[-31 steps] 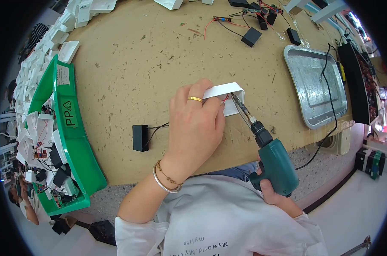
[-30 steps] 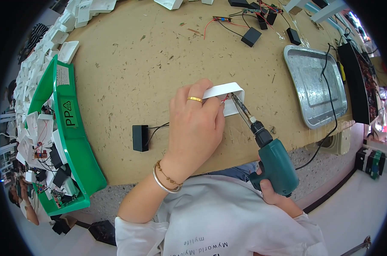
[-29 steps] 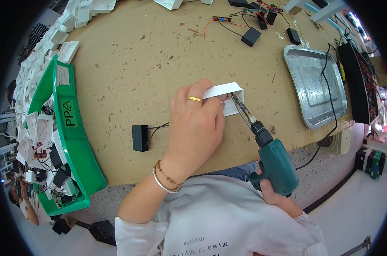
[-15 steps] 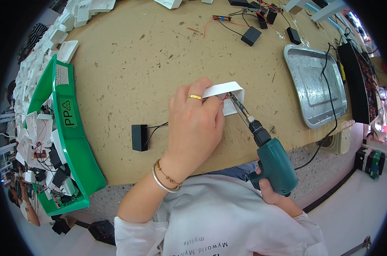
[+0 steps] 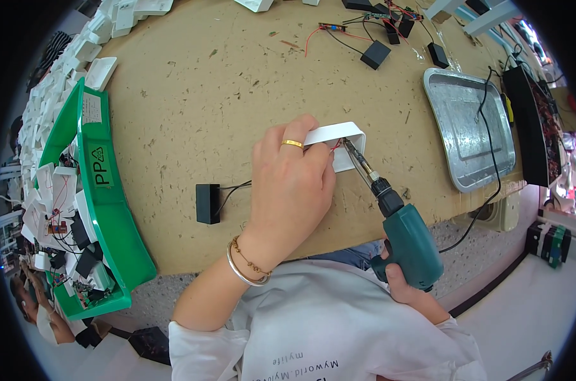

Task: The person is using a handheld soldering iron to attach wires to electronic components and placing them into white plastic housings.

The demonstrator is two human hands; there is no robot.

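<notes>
My left hand (image 5: 292,174) is closed around a white plastic housing (image 5: 332,133) above the bench. Most of the housing's left end is hidden under my fingers. In my right hand (image 5: 402,284) is a teal pistol-grip soldering iron (image 5: 412,244), its tip reaching into the housing's open side. Thin red wires (image 5: 335,145) show beside the tip; what they join is too small to make out. Two black leads run out from under my left hand to a small black box (image 5: 207,204) lying on the bench.
A green bin (image 5: 113,209) of white housings, wires and black boxes stands at the left, with white housings (image 5: 97,73) piled beyond it. Black boxes with wired boards (image 5: 375,54) lie at the far right. A metal tray (image 5: 469,133) has a black cord (image 5: 493,136) across it.
The view has shifted very slightly. Both hands, the white housing and the soldering iron keep nearly the same positions, with the tip still inside the housing.
</notes>
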